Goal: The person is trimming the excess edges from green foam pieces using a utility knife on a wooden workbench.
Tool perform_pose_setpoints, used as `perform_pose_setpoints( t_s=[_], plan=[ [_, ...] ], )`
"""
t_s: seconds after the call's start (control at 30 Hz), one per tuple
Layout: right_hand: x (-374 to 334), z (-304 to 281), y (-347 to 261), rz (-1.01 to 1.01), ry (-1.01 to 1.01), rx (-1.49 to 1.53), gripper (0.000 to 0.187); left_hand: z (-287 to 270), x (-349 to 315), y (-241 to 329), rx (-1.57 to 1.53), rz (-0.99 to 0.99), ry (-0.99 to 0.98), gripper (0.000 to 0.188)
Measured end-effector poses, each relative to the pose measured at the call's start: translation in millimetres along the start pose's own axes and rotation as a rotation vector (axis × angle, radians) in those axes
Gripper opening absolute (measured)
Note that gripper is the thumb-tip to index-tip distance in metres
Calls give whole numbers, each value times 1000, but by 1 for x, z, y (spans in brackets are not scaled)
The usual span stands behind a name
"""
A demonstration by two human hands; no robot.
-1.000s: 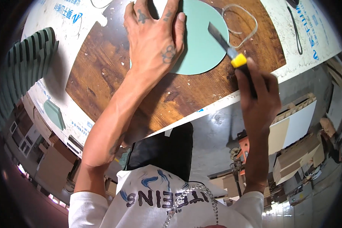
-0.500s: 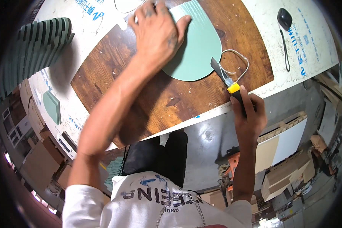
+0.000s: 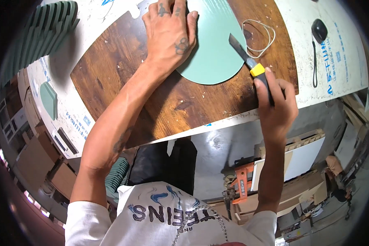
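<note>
A pale green panel [image 3: 217,49] with a rounded near end lies on the brown wood-grain board [image 3: 184,108]. My left hand [image 3: 168,35] rests palm down along the panel's left side, fingers somewhat apart; its fingertips are near the top of the picture. In my right hand [image 3: 279,96] is a utility knife [image 3: 258,70], dark with a yellow collar, its blade pointing up and left across the panel's right edge. Whether the blade touches the panel I cannot tell. A thin whitish strip [image 3: 273,35] loops on the board just right of the panel.
Several green panels stand in a row [image 3: 45,37] at the far left, with small green pieces [image 3: 49,100] nearer. A black mouse-shaped object [image 3: 319,30] with a strap lies right. More green panels [image 3: 117,176] are stacked below the table [image 3: 340,78], beside my legs.
My right hand has moved the knife farther away, so its blade now reaches over the panel's surface instead of at its near right edge. My left hand stays on the panel. The view has shifted slightly.
</note>
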State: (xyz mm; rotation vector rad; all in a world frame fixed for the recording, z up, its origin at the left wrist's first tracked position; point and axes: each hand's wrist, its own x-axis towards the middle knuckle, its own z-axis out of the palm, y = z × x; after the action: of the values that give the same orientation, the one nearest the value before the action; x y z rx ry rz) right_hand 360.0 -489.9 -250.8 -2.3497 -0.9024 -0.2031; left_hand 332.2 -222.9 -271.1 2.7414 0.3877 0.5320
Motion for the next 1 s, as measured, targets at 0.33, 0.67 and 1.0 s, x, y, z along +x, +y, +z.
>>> perform_pose_setpoints(
  t_s=[0.33, 0.67, 1.0],
  plan=[
    [118, 42, 22, -174, -68, -43, 29, 9, -2, -6, -37, -20, 59, 35],
    [38, -17, -11, 723, 71, 66, 53, 1, -4, -10, -45, 77, -20, 42],
    [-162, 42, -153, 1376, 545, 1126, 27, -57, -94, 51, -26, 457, -556, 67]
  ],
)
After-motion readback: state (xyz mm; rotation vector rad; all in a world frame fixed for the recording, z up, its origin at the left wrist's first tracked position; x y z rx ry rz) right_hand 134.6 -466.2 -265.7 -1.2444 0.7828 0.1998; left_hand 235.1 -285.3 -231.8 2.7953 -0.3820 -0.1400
